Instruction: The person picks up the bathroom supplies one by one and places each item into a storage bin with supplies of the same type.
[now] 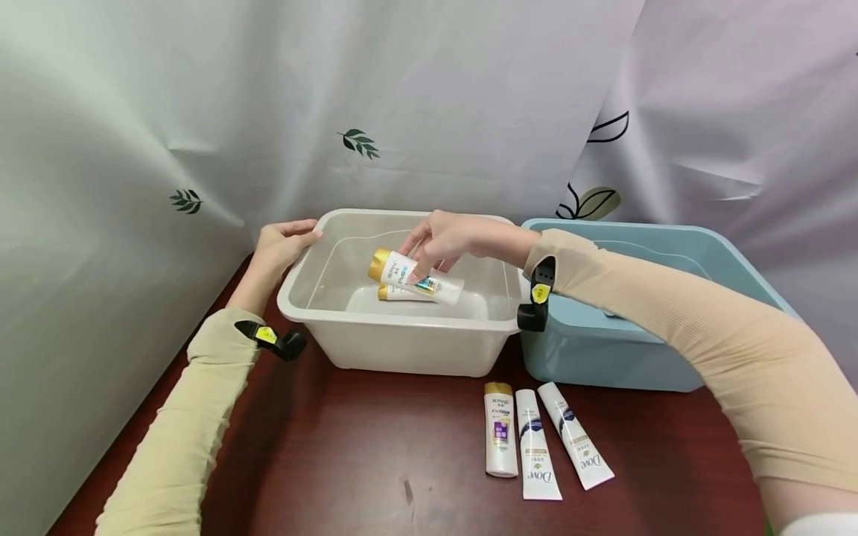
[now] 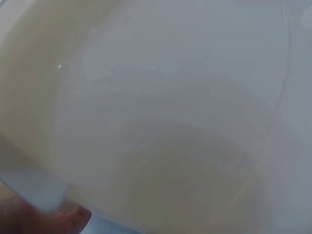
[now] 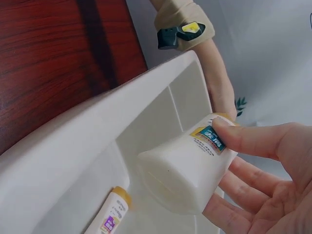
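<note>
My right hand holds a white shampoo bottle with a gold cap over the inside of a white plastic tub. In the right wrist view, the thumb presses the front of the bottle and the fingers lie behind it, with its base toward the camera. Below it, a second gold-capped bottle with a purple label lies on the tub floor. My left hand grips the tub's left rim. In the left wrist view, its fingertips show beneath the rim, and the tub's pale wall fills the rest.
A blue tub stands right of the white one, partly behind my right sleeve. On the dark red table in front lie a gold-capped bottle and two white Dove tubes, one upright in view, one slanted. Pale cloth hangs behind.
</note>
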